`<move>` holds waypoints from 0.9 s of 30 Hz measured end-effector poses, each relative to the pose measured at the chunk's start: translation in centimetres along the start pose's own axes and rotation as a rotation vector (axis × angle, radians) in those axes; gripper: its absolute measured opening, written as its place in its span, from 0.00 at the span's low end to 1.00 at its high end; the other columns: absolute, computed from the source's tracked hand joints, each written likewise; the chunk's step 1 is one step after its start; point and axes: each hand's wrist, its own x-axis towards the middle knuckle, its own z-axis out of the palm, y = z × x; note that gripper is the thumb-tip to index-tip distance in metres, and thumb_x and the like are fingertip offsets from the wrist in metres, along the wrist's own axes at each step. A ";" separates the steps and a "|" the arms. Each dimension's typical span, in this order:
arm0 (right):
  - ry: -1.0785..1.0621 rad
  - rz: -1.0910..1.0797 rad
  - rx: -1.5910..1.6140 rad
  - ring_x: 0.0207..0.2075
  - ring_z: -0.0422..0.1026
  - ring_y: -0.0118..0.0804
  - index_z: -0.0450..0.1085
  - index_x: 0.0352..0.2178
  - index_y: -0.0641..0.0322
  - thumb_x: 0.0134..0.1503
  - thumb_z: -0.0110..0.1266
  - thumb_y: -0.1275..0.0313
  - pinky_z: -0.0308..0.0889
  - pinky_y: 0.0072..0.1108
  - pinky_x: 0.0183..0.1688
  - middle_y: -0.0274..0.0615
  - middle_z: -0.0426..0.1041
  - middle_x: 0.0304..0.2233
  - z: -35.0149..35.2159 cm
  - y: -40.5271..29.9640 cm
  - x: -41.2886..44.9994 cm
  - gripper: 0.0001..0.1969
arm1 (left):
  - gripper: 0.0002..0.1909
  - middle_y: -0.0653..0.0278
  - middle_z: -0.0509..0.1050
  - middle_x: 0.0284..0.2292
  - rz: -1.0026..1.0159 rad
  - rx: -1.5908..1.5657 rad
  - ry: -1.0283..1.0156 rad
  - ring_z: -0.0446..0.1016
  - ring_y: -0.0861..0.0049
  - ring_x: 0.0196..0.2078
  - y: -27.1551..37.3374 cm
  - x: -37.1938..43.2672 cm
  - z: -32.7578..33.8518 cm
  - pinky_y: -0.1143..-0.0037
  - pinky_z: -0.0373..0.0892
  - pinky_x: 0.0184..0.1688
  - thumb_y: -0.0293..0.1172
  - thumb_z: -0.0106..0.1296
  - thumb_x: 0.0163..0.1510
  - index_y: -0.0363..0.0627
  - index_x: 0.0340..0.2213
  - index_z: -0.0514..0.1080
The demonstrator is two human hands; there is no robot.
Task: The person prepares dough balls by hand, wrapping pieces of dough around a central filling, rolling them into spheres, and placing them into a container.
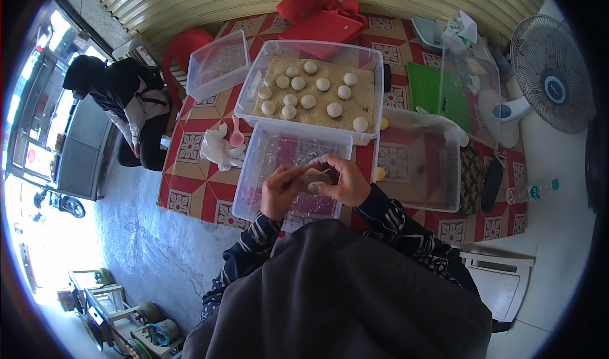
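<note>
Between both hands is a piece of pale dough [316,182], held above a clear plastic box [247,183] with white scraps on its bottom. My right hand [349,180] cups the dough from the right, thumb across its front. The fingertips of my left hand [280,190] pinch at its left edge. Just beyond stands a larger clear plastic box [309,47] holding a layer of tan crumbs [316,95] with several round white dough balls [334,109] resting on it. Part of the dough is hidden by the fingers.
At left lie a pink scoop [236,133] and white crumpled plastic [218,147]. An empty-looking clear box [418,204] stands at right, beside a phone [491,187] and a water bottle [533,191]. A fan [552,80] is far right. A person [128,97] sits beyond the table's left side.
</note>
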 end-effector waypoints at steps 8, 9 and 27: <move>0.115 -0.027 -0.105 0.27 0.72 0.26 0.72 0.28 0.68 0.46 0.56 0.76 0.66 0.18 0.32 0.44 0.74 0.26 0.5 0.7 0.3 0.06 | 0.13 0.64 0.72 0.32 -0.258 -0.708 0.091 0.69 0.85 0.31 0.4 -0.1 1.2 0.85 0.65 0.32 0.23 0.49 0.50 0.35 0.39 0.67; 0.119 -0.006 -0.093 0.27 0.72 0.26 0.72 0.29 0.68 0.46 0.56 0.76 0.66 0.17 0.32 0.43 0.74 0.26 0.4 0.9 0.3 0.07 | 0.13 0.64 0.72 0.32 -0.318 -0.814 0.073 0.69 0.84 0.31 0.4 -0.1 1.3 0.85 0.66 0.33 0.23 0.49 0.50 0.35 0.38 0.67; 0.061 0.019 -0.053 0.28 0.72 0.26 0.69 0.32 0.68 0.42 0.59 0.76 0.67 0.17 0.31 0.43 0.74 0.25 0.4 1.7 -0.1 0.13 | 0.11 0.62 0.72 0.32 -0.213 -0.769 0.181 0.71 0.82 0.34 0.6 -0.9 2.5 0.83 0.67 0.37 0.24 0.48 0.51 0.32 0.36 0.69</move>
